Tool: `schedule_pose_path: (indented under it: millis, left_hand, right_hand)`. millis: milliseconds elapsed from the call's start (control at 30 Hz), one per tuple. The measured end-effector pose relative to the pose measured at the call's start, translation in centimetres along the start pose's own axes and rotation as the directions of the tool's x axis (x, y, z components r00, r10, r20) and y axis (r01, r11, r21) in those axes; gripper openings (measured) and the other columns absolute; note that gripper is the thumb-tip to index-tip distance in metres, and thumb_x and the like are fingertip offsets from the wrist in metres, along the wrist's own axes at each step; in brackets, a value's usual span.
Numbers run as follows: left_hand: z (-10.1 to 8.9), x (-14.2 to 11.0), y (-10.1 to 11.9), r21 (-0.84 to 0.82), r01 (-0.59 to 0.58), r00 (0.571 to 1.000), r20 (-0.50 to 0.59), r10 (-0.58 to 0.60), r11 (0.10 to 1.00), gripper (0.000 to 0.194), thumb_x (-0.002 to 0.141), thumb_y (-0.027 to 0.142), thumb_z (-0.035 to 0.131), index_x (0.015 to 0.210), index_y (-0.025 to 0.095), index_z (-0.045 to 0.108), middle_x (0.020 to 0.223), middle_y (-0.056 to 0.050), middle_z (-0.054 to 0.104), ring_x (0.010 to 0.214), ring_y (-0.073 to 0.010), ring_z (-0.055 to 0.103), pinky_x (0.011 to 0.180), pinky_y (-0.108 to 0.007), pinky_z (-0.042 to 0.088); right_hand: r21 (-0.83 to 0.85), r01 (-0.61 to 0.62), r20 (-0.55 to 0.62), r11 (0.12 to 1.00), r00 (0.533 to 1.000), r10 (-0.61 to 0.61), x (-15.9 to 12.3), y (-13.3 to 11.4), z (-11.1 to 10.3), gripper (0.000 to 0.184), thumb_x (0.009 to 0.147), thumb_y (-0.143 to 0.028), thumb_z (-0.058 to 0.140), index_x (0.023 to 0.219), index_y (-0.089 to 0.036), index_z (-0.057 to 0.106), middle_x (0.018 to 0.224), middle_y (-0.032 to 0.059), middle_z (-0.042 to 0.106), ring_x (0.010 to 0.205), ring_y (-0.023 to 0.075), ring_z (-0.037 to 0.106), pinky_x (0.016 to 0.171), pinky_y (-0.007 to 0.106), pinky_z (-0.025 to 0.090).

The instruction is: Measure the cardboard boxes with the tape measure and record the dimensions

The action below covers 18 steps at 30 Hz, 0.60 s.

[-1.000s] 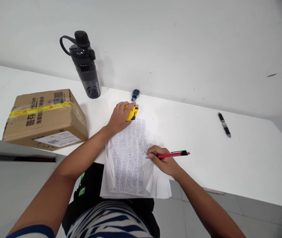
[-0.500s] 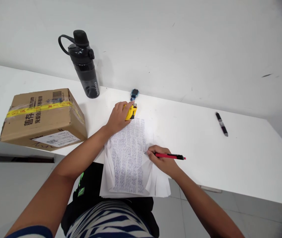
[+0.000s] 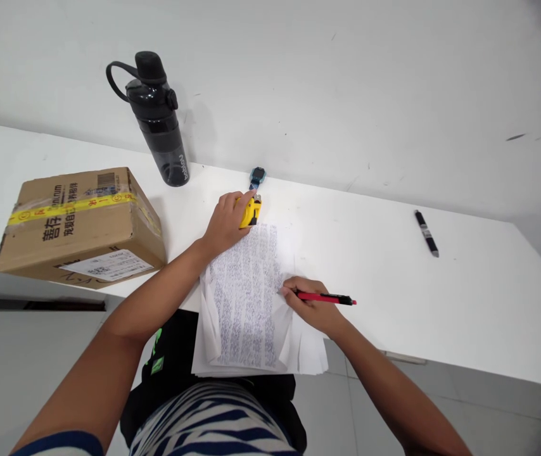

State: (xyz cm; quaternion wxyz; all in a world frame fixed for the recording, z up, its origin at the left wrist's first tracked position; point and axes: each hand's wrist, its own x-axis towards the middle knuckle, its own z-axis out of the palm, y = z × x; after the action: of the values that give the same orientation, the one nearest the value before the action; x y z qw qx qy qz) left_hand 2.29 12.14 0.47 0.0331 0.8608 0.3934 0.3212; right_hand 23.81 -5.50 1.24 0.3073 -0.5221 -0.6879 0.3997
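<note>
My left hand [image 3: 227, 223] is closed around a yellow tape measure [image 3: 250, 213] at the top edge of a paper stack. Between the fingers of my right hand [image 3: 311, 303] is a red and black pen [image 3: 330, 297], its tip at the right part of the written sheet. Dense blue-purple handwriting covers that top sheet of paper [image 3: 246, 304]. Its side edges are curled, and the stack overhangs the front edge of the table. Just beyond the tape measure lies a small device with a dark square face and blue strap [image 3: 257, 176], resembling a watch.
A taped cardboard box [image 3: 80, 221] sits on the white table [image 3: 360, 253] at the left. Behind it stands a dark water bottle [image 3: 159, 120] near the wall. Another black pen [image 3: 426, 233] lies at the right. The wall borders the table's back edge.
The view has shifted very slightly. Both hands keep their places, the left on the tape measure and the right with the pen at the sheet.
</note>
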Motion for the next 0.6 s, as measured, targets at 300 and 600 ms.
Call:
schedule_pose_path:
  millis: [300,600]
  left_hand:
    - [-0.04,0.03,-0.01,0.031,-0.006,1.000,-0.021,0.007,1.000,0.074,0.076,0.022,0.064,0.143,0.018,0.032,0.123,-0.013,0.049,0.114,-0.0296,0.044,0.100,-0.045,0.038]
    - [-0.07,-0.04,0.01,0.028,0.014,1.000,-0.002,-0.014,1.000,0.076,0.076,0.022,0.065,0.143,0.019,0.032,0.123,-0.013,0.048,0.114,-0.0295,0.044,0.099,-0.045,0.039]
  right_hand:
    - [-0.049,0.055,-0.004,0.997,0.998,-0.055,0.14,-0.21,0.17,0.024,0.093,-0.031,0.048,0.072,-0.021,0.052,0.066,-0.0008,0.053,0.060,0.0134,0.050,0.055,0.027,0.041]
    - [-0.134,0.055,-0.057,0.989,0.996,-0.063,-0.17,-0.10,0.10,0.023,0.093,-0.029,0.048,0.072,-0.021,0.051,0.065,-0.0014,0.053,0.060,0.0134,0.051,0.056,0.027,0.040]
